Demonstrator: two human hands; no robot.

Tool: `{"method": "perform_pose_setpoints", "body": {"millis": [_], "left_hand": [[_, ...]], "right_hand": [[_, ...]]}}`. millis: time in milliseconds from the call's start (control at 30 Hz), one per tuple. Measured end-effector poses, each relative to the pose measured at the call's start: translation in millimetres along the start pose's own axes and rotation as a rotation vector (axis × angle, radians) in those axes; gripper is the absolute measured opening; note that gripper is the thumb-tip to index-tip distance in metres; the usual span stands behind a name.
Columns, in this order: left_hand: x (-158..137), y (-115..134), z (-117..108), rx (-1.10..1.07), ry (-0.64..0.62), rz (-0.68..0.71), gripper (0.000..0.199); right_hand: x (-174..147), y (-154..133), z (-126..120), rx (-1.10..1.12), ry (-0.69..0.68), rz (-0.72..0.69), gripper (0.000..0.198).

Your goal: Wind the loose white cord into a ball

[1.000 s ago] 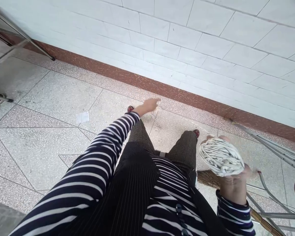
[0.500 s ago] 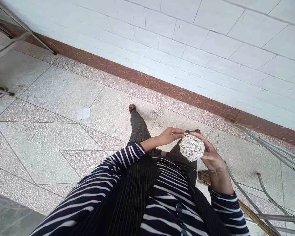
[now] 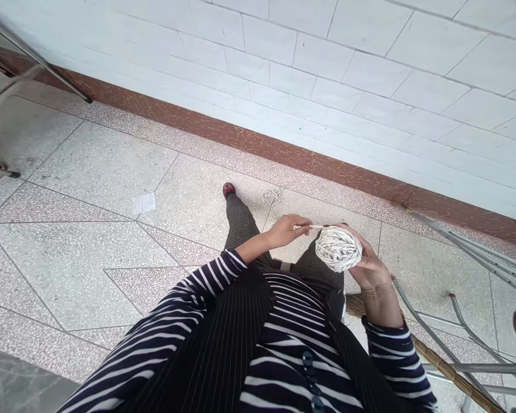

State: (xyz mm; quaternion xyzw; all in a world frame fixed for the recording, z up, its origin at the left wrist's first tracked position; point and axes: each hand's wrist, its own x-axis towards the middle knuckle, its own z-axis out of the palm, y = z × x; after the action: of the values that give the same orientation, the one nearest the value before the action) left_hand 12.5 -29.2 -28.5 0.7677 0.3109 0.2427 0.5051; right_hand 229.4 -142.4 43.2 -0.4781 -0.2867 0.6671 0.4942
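Observation:
A thick ball of white cord [image 3: 339, 248] rests in my right hand [image 3: 370, 265], whose fingers curl round its far side with the thumb along the near right. To the left of the ball, my left hand [image 3: 289, 230] pinches a strand of cord [image 3: 317, 226] that runs taut to the top of the ball. On the floor beyond my hands lies a loose tangle of the same white cord [image 3: 272, 196], partly trailing down behind my left hand.
A white piece of paper [image 3: 144, 203] lies on the terrazzo floor at left. Metal chair legs [image 3: 460, 338] and a broom [image 3: 447, 376] are close on my right. Folded metal tubing [image 3: 473, 244] leans by the wall [image 3: 327, 97]. A metal frame [image 3: 55, 69] stands far left.
My left hand has drawn away from the ball to the left, stretching a short length of cord between them. The ball has turned a little in my right hand.

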Motion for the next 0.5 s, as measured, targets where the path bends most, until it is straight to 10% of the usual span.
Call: {"method": "perform_pose_setpoints", "body": {"millis": [500], "left_hand": [[-10, -24, -21, -0.049, -0.045, -0.207, 0.025]], "right_hand": [[23, -15, 7, 0.158, 0.086, -0.135, 0.046]]}}
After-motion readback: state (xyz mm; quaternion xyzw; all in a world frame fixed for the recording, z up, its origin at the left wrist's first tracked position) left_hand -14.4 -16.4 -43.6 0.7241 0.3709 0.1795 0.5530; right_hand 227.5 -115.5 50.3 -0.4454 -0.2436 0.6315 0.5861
